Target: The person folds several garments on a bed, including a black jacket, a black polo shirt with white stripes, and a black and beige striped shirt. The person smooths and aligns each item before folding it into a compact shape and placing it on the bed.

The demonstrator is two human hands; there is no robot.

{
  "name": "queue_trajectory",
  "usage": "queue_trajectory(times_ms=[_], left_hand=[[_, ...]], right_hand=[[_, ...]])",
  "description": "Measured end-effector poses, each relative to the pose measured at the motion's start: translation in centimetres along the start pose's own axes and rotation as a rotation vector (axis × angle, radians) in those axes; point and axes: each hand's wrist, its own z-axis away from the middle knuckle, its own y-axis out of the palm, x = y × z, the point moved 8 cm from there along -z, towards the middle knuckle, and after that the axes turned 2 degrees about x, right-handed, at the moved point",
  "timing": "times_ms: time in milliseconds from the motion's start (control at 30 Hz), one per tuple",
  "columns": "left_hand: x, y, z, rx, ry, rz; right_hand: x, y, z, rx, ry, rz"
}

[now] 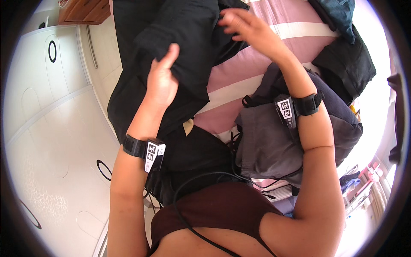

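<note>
A large black cloth garment (186, 41) is spread in front of me over a pink and white striped bed cover (231, 83). My left hand (162, 83) is at the garment's left side with its thumb raised. The other fingers are mostly hidden, and whether they grip the cloth cannot be told. Above the garment's right edge is my right hand (245, 29), blurred, its fingers apart and nothing seen in it. Both wrists carry black straps with tagged devices.
Right of the black garment lies a heap of grey clothing (269, 141). Farther right are a folded black garment (348, 64) and a dark teal one (340, 16). White cabinet doors (54, 122) stand at left, near wooden drawers (85, 11). A black cable (205, 175) crosses my torso.
</note>
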Motion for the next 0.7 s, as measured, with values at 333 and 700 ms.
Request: queue_trajectory(times_ms=[333, 700], left_hand=[[5.7, 10.6, -1.3, 0.673, 0.092, -1.112], [9.8, 12.3, -4.8, 0.287, 0.431, -1.474]], right_hand=[[4.0, -11.9, 2.2, -0.510, -0.109, 0.997], [-3.4, -7.7, 0.4, 0.002, 0.086, 1.003]])
